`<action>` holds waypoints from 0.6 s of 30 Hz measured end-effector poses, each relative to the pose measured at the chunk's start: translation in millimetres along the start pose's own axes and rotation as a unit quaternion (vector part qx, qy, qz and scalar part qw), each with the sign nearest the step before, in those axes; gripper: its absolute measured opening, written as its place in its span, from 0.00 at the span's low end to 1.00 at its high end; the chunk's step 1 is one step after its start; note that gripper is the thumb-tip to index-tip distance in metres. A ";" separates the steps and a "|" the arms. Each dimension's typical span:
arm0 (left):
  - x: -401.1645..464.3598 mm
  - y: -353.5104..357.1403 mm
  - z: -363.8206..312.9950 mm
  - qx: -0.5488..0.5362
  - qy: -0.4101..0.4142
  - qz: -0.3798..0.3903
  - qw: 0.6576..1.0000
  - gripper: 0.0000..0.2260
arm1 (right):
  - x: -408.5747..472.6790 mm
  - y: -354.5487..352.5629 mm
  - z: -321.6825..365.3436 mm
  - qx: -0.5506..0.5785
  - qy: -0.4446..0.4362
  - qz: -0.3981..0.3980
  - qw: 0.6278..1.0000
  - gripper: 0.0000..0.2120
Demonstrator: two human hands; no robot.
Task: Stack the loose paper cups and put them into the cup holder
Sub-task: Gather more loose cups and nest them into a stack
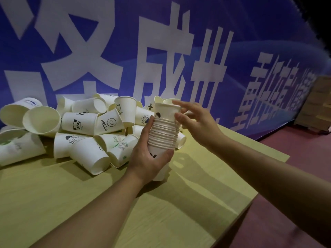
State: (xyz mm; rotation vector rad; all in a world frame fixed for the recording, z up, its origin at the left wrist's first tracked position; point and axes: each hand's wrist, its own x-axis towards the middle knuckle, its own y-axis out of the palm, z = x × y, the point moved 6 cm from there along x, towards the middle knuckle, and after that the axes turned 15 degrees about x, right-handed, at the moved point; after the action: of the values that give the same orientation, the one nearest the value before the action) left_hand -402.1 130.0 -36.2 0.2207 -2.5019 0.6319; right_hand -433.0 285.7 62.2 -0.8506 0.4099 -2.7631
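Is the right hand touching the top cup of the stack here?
Touching. The head view shows the right hand with fingertips on the rim and wall of the top cup.

Two bare forearms, no sleeves, left hand (pixel 150 158), right hand (pixel 197 120)

Both bare forearms reach forward, the left hand (pixel 149 158) curled in a grip, the right hand (pixel 195 120) raised with fingers loosely spread.

Stack of nested white paper cups (pixel 163 133): upright, rims up, right of centre. Loose printed white cups (pixel 78 126): heaped, mostly tipped over, far left on table.
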 end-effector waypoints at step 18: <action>8.1 -6.1 19.4 -0.034 -0.024 -0.057 0.997 0.43 | 97.0 -2.6 -117.5 -0.068 0.082 -0.164 0.981 0.35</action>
State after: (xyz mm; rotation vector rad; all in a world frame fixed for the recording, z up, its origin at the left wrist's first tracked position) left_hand -416.3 115.2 -43.8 0.3535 -2.5319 0.4990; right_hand -579.4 283.5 19.7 -0.7846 0.5381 -3.1560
